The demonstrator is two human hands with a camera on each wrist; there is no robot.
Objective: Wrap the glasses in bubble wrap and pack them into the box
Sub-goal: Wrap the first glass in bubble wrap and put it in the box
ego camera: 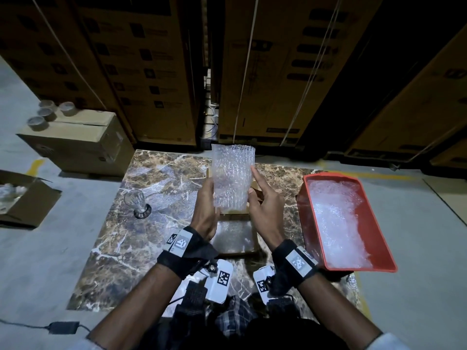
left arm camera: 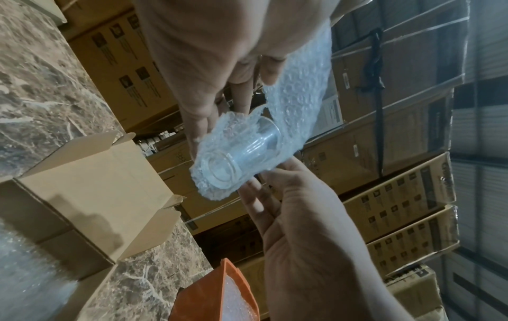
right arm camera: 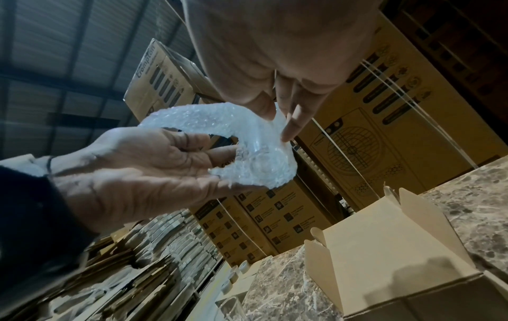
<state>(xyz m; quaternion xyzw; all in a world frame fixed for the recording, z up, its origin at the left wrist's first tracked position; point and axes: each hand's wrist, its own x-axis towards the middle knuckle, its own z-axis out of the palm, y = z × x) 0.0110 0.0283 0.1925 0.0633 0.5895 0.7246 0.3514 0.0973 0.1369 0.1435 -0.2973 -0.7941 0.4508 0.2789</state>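
A glass rolled in bubble wrap (ego camera: 232,178) stands upright in the air above the open cardboard box (ego camera: 236,251) on the marble table (ego camera: 156,238). My left hand (ego camera: 208,190) grips its lower left side. On its right side, my right hand (ego camera: 252,183) pinches the wrap, index finger lying up along it. In the left wrist view the glass's base (left arm camera: 219,171) shows through the wrap's open end. In the right wrist view my right fingertips (right arm camera: 286,130) pinch the wrap edge while my left hand (right arm camera: 154,165) cradles the bundle (right arm camera: 255,160). A bare glass (ego camera: 137,202) stands at table left.
A red tray (ego camera: 379,248) of bubble wrap sits at table right. A sheet of wrap lies inside the box. On the floor at left are a carton (ego camera: 75,145) topped with tape rolls (ego camera: 46,113) and an open carton (ego camera: 22,200). Tall stacked cartons (ego camera: 265,72) wall the far side.
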